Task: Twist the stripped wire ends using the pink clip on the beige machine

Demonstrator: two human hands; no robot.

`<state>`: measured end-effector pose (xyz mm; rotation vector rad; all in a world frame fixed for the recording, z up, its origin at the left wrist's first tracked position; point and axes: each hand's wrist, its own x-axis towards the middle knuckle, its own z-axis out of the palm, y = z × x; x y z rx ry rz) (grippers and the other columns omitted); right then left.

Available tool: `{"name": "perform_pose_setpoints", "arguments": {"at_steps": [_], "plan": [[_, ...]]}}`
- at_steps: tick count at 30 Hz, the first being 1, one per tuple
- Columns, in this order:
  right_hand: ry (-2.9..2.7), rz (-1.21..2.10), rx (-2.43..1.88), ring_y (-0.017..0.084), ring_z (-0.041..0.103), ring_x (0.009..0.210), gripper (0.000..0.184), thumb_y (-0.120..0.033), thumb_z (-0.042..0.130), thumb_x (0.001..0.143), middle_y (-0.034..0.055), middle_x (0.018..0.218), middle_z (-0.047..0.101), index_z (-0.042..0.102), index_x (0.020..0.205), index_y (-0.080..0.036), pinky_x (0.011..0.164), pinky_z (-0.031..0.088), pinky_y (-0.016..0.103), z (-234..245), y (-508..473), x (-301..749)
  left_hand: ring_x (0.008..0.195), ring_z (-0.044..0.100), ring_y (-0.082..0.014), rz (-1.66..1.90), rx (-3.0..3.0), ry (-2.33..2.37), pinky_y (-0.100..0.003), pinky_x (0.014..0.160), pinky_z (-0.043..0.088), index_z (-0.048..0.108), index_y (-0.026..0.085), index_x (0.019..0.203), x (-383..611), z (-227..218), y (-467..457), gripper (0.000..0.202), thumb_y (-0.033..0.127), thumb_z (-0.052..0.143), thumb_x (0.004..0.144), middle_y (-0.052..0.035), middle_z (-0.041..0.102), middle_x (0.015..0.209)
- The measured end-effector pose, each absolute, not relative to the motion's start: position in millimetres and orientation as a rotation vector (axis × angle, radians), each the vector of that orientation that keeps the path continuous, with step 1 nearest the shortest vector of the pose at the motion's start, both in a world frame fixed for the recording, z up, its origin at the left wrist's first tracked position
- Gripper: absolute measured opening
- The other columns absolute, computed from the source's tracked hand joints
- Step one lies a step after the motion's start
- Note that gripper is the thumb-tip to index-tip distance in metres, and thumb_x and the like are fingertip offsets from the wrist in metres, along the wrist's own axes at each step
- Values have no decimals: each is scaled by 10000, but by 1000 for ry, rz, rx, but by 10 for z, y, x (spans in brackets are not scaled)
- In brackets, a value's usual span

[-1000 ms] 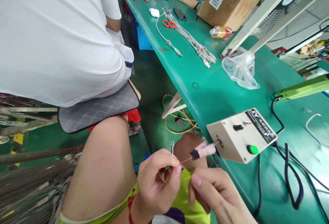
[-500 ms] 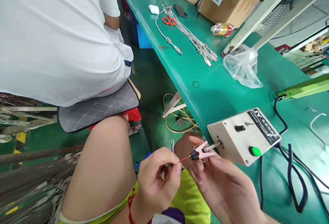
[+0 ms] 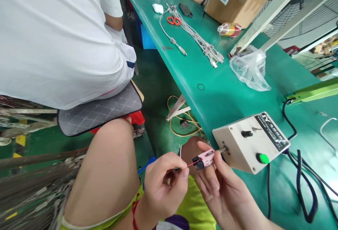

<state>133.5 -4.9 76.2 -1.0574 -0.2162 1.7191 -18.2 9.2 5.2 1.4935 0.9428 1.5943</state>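
Observation:
A pink clip (image 3: 208, 157) with black-covered jaws sits at the end of the metal shaft (image 3: 223, 149) of a white box-shaped machine (image 3: 235, 147). My right hand (image 3: 229, 191) squeezes the clip's handles between thumb and finger, and the black jaws stand apart. Between my left thumb and forefinger, a thin red wire (image 3: 191, 164) is pinched, its far end at the clip's jaws. My left hand (image 3: 165, 186) is closed, just left of the clip. Thin light-coloured wire ends (image 3: 180, 149) stick up behind its fingers. The rest of the wire is hidden by the hand.
Light grey USB cables (image 3: 196, 38), orange-handled scissors (image 3: 173, 20) and a plastic bag (image 3: 249, 68) lie on the green table (image 3: 211, 99). A cardboard box (image 3: 237, 2) stands behind. A person in a white shirt (image 3: 60, 39) sits at the left. Black cords (image 3: 307, 187) trail beside the machine.
My right thumb and finger have closed on the clip's handles, pressing them together, and its jaws have spread. My left hand has shifted slightly right with the red wire.

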Motion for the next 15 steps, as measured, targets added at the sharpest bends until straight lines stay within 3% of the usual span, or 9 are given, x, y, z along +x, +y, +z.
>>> {"name": "perform_pose_setpoints", "arguments": {"at_steps": [6, 10, 13, 15], "plan": [[-235, 1712, -1088, 109, 286, 555, 439, -546, 891, 1017, -61, 563, 486, 887, 1275, -191, 576, 333, 233, 787, -55, 1352, 477, 535, -92, 1582, 1505, 939, -182, 452, 435, 670, 251, 1061, -174, 74, 117, 184, 73, 672, 1016, 41, 674, 762], [-345, 1701, -1220, 117, 374, 544, 544, -654, 855, 999, -33, 620, 587, 852, 1320, -214, 579, 329, 264, 717, -72, 1333, 474, 528, -88, 1578, 1505, 937, -178, 434, 415, 674, 255, 1073, -171, 81, 121, 186, 76, 669, 1022, 40, 687, 777], [-582, 1727, -1383, 118, 356, 511, 508, -719, 870, 944, -32, 590, 566, 878, 973, -212, 523, 259, 290, 696, -123, 1429, 470, 495, -82, 1584, 1510, 938, -187, 438, 405, 674, 254, 1066, -177, 94, 120, 198, 63, 669, 1014, 37, 699, 793], [-805, 1760, -1432, 131, 377, 506, 448, -606, 1018, 823, -27, 550, 561, 806, 695, -233, 513, 263, 316, 791, -176, 1622, 476, 479, -82, 1589, 1505, 936, -195, 446, 396, 678, 252, 1066, -182, 95, 118, 207, 53, 670, 1009, 41, 678, 777]]}}
